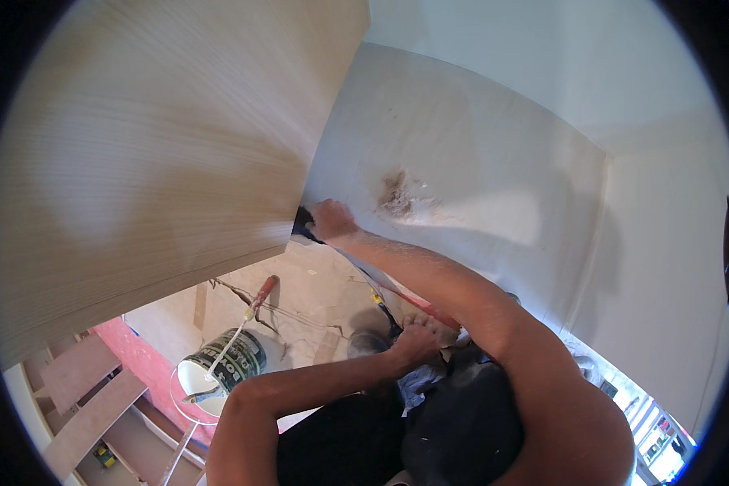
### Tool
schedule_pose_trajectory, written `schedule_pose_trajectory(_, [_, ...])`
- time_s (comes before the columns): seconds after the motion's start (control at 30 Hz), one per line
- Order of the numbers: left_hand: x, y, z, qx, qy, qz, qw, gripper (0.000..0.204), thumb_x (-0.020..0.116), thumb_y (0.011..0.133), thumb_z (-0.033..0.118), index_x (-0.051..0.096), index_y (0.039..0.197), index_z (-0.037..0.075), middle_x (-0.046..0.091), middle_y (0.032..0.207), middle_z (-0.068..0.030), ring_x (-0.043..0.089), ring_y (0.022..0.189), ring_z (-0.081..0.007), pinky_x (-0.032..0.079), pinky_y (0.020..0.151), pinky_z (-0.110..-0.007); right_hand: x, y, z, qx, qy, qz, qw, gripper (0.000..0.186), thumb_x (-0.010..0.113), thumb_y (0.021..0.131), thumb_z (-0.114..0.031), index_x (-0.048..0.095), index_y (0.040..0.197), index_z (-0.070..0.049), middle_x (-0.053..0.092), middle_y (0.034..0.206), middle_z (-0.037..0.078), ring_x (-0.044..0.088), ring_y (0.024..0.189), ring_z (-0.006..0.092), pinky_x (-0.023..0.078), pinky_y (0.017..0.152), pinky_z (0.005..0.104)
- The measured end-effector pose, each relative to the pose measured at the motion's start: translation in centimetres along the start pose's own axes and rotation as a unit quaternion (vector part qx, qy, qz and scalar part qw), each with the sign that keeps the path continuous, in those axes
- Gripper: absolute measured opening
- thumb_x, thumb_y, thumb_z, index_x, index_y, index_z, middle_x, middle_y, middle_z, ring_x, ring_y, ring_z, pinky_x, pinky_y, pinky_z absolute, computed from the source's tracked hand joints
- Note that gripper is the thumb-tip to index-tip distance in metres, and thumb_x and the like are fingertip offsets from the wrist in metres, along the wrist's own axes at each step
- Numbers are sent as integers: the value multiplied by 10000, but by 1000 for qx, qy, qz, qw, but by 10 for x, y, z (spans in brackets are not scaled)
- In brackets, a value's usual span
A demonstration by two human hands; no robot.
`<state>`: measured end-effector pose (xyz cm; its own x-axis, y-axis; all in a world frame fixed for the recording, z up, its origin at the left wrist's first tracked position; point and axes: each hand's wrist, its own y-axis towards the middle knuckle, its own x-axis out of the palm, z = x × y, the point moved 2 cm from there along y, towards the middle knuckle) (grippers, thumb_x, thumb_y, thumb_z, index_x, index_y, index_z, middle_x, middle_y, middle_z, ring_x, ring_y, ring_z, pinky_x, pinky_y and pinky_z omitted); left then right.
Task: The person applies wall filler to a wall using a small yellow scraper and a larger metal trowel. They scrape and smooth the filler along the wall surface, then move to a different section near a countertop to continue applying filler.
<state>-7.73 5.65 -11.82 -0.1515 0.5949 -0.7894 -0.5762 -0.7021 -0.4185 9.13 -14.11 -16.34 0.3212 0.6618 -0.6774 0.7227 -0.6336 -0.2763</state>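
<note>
My right hand (332, 219) reaches far across to the lower corner of a large wood-grain panel (178, 138). Its fingers are closed on a small black object (304, 221) pressed against the panel's edge; its kind does not show. Nearer my body, low and close to my knees, my left hand (415, 340) has its fingers curled. Whatever they hold is hidden. Just left of that hand, a thin black-and-yellow thing (377, 298) slopes down toward the fingers. A red strip (419, 304) runs partly behind my right forearm.
A pale wall (494, 162) with a rough brown patch (397, 194) rises ahead. On the dusty floor (308, 275) stands a paint bucket (239, 355), with a red-handled roller (263, 293) and a brush (201, 396) on it. Wooden shelving (97, 405) lies at lower left.
</note>
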Motion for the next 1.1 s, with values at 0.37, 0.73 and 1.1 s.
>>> schedule_pose_trajectory(0.37, [-41,-29,-88,-107,130,106,980,456,530,909,200,568,1297,-37,604,1304,-208,538,1263,-345,388,1092,-463,-63,-11,17,-235,-166,100,952,265,683,798,-164,673,1061,-133,712,918,89,668,921,285,499,823,470])
schedule_pose_trajectory(0.73, [-54,-37,-73,-168,161,4,973,453,557,886,214,601,1222,-86,624,1255,-232,563,1216,-333,412,1075,-426,18,42,3,-334,-226,-7,915,168,623,832,-157,730,958,-130,722,928,52,683,996,295,574,850,397])
schedule_pose_trajectory(1.1, [-38,-43,-74,-174,171,74,967,426,545,874,182,614,1180,-107,658,1156,-232,587,1136,-311,450,982,-422,-42,0,9,-392,-421,-176,799,108,645,833,-165,749,832,-135,735,832,60,710,865,273,536,864,410])
